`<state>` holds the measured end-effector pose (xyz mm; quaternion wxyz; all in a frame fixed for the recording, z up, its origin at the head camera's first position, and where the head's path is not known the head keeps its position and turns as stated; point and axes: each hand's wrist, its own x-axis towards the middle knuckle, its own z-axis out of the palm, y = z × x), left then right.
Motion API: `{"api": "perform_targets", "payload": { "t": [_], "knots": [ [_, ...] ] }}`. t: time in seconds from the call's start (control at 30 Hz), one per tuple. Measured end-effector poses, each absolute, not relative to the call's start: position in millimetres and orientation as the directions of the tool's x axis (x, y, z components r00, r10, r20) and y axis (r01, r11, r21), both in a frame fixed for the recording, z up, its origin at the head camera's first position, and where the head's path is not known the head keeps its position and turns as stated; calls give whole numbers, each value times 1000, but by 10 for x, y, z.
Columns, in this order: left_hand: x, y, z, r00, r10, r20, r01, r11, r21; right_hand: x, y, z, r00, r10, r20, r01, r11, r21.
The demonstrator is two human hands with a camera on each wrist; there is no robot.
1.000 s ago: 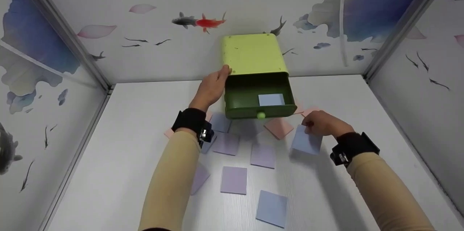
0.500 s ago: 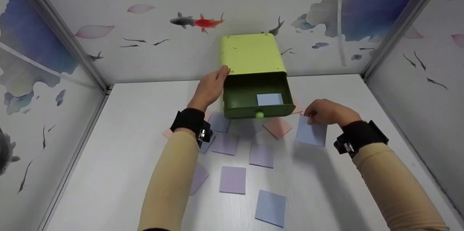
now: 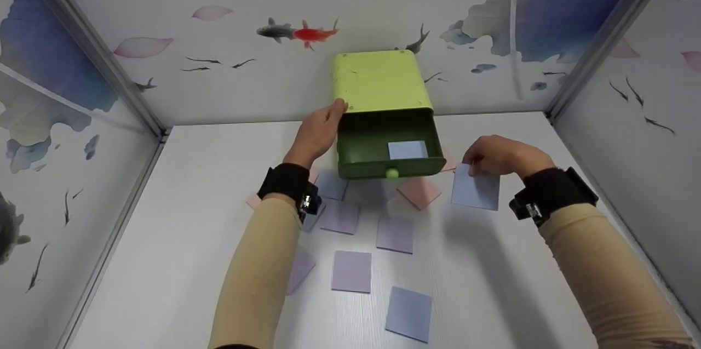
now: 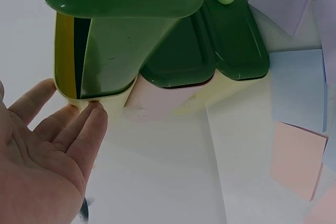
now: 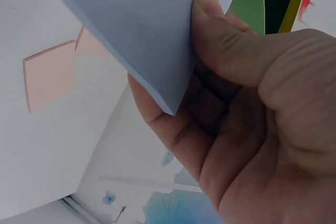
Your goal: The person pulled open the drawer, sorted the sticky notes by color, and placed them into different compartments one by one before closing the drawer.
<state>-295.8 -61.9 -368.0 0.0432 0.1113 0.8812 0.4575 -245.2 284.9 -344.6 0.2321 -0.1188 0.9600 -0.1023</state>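
My right hand (image 3: 504,156) pinches a blue sticky note pad (image 3: 475,190) by its upper edge, holding it above the table to the right of a small drawer cabinet (image 3: 380,80). In the right wrist view the thumb (image 5: 212,22) lies on the pad's face. The cabinet has a yellow-green top, and its green top drawer (image 3: 364,154) is pulled out with a blue pad (image 3: 408,150) inside. My left hand (image 3: 319,132) touches the cabinet's left side near the front corner; in the left wrist view its fairly straight fingertips (image 4: 98,109) meet the casing's edge. Two lower drawers (image 4: 181,56) are closed.
Several purple pads (image 3: 351,272) and another blue pad (image 3: 409,314) are scattered on the white table (image 3: 164,239) before the cabinet. Pink pads (image 3: 419,193) lie near its base. Printed walls (image 3: 241,86) stand behind and at both sides.
My right hand has risen and shifted slightly right with the blue pad, which now hangs more upright. The left hand and the drawer stay where they were.
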Motion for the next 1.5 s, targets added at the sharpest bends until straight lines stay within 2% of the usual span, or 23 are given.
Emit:
{"api": "perform_targets", "payload": {
  "t": [0.4,0.83,1.03,1.27,1.5],
  "knots": [
    [-2944,-610,-3664,-972,233,25,158,574,803,-2531,2740,-3054,-855,-302,-422,-215,946,-240],
    [-2940,-620,-3665,-973,230,19,152,576,803,-2710,2261,-2713,-869,-391,-305,-334,916,-222],
    [-2933,-603,-3668,-976,217,28,151,576,803,-2797,2072,-2718,-886,-413,-211,-368,903,-222],
    [-2936,-593,-3678,-976,214,38,156,570,807,-2887,1871,-2878,-912,-408,-32,-391,892,-226],
    [-2924,-609,-3670,-978,205,48,158,567,808,-2937,1772,-3137,-908,-418,8,-412,893,-183]
  ]
}}
